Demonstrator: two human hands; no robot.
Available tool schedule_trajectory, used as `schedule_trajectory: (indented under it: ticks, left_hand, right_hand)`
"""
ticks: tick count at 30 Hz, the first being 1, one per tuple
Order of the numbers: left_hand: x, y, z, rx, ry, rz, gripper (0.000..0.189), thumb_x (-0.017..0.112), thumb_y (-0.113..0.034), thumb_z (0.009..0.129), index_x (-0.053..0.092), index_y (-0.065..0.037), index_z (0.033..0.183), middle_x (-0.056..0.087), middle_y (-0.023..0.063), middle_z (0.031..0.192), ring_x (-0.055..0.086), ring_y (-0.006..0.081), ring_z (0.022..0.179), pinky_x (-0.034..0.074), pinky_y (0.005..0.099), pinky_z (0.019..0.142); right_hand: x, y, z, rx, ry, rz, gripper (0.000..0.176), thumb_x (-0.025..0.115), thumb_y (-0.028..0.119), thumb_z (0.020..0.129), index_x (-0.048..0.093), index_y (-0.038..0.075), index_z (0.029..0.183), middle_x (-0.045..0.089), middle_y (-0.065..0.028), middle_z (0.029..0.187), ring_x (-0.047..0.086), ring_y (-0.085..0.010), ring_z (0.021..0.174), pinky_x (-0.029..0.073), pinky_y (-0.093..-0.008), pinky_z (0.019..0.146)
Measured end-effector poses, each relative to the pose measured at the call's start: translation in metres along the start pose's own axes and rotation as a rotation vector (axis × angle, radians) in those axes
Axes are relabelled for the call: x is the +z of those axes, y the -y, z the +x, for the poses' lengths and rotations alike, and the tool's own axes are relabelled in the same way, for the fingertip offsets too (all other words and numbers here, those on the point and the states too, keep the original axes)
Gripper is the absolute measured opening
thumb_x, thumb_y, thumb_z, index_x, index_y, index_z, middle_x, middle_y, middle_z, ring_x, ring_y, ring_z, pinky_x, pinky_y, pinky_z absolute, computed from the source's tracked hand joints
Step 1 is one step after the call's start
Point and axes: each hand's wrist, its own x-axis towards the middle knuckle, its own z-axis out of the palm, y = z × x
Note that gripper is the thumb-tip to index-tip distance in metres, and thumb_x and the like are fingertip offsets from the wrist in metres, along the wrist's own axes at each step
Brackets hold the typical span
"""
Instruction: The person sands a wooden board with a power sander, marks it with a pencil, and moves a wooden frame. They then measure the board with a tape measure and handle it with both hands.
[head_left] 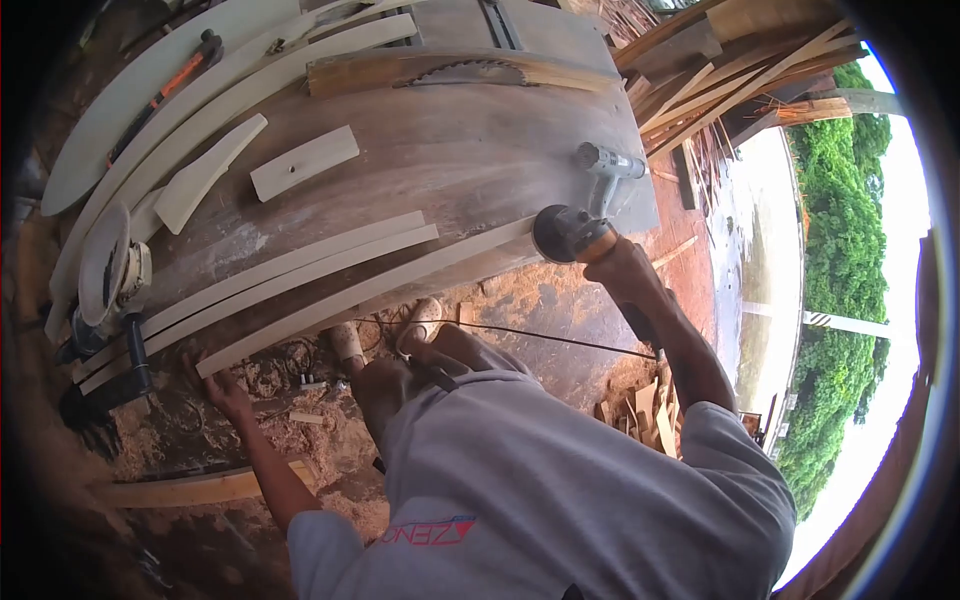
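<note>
My right hand (622, 268) is wrapped around an angle grinder (575, 236) with a round dark disc. The disc rests at the far right end of a long pale wooden strip (370, 290), which lies along the near edge of the worktable (450, 165). At the strip's left end, my left hand (232, 396) grips the tip, fingers curled around it; part of the grip is hard to see. A black cord (540, 338) runs below the table edge toward the grinder. Just beyond the grinder, a grey pistol-shaped power tool (606, 172) stands on the table.
Two more strips (300, 272), short wood pieces (305, 163) and a board with a saw blade (470, 73) lie on the table. Another disc tool (110, 270) sits at the left, near long curved boards (250, 85). Lumber (740, 80) is piled at right; wood shavings (340, 430) cover the floor.
</note>
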Motion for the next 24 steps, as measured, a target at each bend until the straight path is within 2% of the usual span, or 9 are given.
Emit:
schedule_trajectory:
  ticks: [6,9,11,12,14,18,20,22,24]
  left_hand:
    - [-0.005,0.020,-0.009,-0.052,0.043,-0.009,0.044,0.063,-0.025,0.095,0.053,-0.005,0.134,0.032,0.0210,0.152,0.035,0.0386,0.138,0.039,0.0483,0.107]
    - [-0.005,0.015,-0.027,-0.507,-0.002,0.321,0.075,0.070,-0.036,0.089,0.033,-0.002,0.145,0.032,0.0245,0.149,0.035,0.0404,0.136,0.036,0.0480,0.107]
    - [0.007,-0.035,-0.045,-0.743,-0.104,0.077,0.063,0.066,-0.029,0.092,0.036,0.002,0.138,0.039,0.0238,0.139,0.044,0.0364,0.124,0.039,0.0458,0.103]
    - [0.019,-0.082,-0.055,-0.456,-0.083,-0.064,0.050,0.062,-0.024,0.094,0.042,0.003,0.130,0.047,0.0201,0.126,0.051,0.0297,0.110,0.044,0.0427,0.095]
    - [0.028,-0.240,-0.028,-0.345,0.311,-0.450,0.037,0.060,-0.022,0.095,0.053,0.002,0.121,0.061,0.0161,0.109,0.058,0.0271,0.101,0.046,0.0393,0.092]
    - [0.091,-0.409,-0.021,0.144,1.530,-0.898,0.074,0.056,-0.052,0.095,0.036,-0.001,0.145,0.056,0.0220,0.130,0.052,0.0295,0.126,0.045,0.0402,0.100]
    - [0.118,-0.466,-0.038,0.057,1.951,-1.008,0.065,0.055,-0.048,0.097,0.038,-0.001,0.139,0.062,0.0123,0.111,0.058,0.0177,0.096,0.048,0.0332,0.080]
    - [0.140,-0.503,-0.058,0.095,2.000,-1.223,0.045,0.055,-0.049,0.097,0.053,-0.005,0.105,0.054,0.0005,0.075,0.055,0.0116,0.072,0.046,0.0270,0.065]
    - [0.135,-0.524,-0.045,0.045,2.046,-1.196,0.050,0.063,-0.055,0.089,0.057,-0.005,0.089,0.056,0.0010,0.071,0.058,0.0126,0.066,0.048,0.0277,0.061]
  right_hand:
    - [-0.020,-0.070,0.019,0.149,-0.038,0.048,0.038,0.073,0.022,0.067,0.066,-0.005,0.093,0.068,-0.0178,0.076,0.069,-0.0262,0.068,0.052,-0.0378,0.061]
    - [-0.015,-0.084,-0.021,0.105,-0.195,0.281,0.036,0.073,0.019,0.069,0.066,-0.003,0.097,0.069,-0.0134,0.080,0.067,-0.0232,0.069,0.051,-0.0368,0.061]
    - [-0.003,-0.083,-0.043,0.051,-0.243,0.654,0.034,0.071,0.016,0.071,0.065,-0.001,0.100,0.067,-0.0094,0.081,0.064,-0.0205,0.068,0.051,-0.0350,0.061]
    - [0.010,-0.084,-0.048,0.060,-0.232,0.679,0.034,0.071,0.016,0.071,0.065,-0.001,0.100,0.067,-0.0094,0.081,0.064,-0.0205,0.068,0.051,-0.0350,0.061]
    - [0.034,-0.083,-0.050,0.135,-0.293,1.134,0.033,0.071,0.014,0.071,0.065,-0.001,0.100,0.065,-0.0087,0.079,0.063,-0.0195,0.066,0.051,-0.0338,0.060]
    - [0.051,-0.071,-0.040,0.061,-0.255,1.532,0.034,0.069,0.012,0.072,0.062,-0.002,0.102,0.064,-0.0110,0.078,0.063,-0.0200,0.065,0.052,-0.0330,0.059]
    - [0.043,-0.071,-0.037,0.052,-0.257,1.576,0.033,0.066,0.009,0.072,0.060,-0.003,0.103,0.063,-0.0112,0.077,0.062,-0.0204,0.064,0.051,-0.0321,0.058]
    - [0.016,-0.070,-0.040,-0.202,-0.355,1.600,0.033,0.064,0.009,0.073,0.058,-0.004,0.103,0.062,-0.0118,0.076,0.061,-0.0201,0.064,0.051,-0.0313,0.058]
    - [0.003,-0.077,-0.044,-0.252,-0.440,1.628,0.038,0.060,0.010,0.076,0.054,-0.004,0.111,0.060,-0.0129,0.077,0.059,-0.0188,0.067,0.050,-0.0288,0.060]
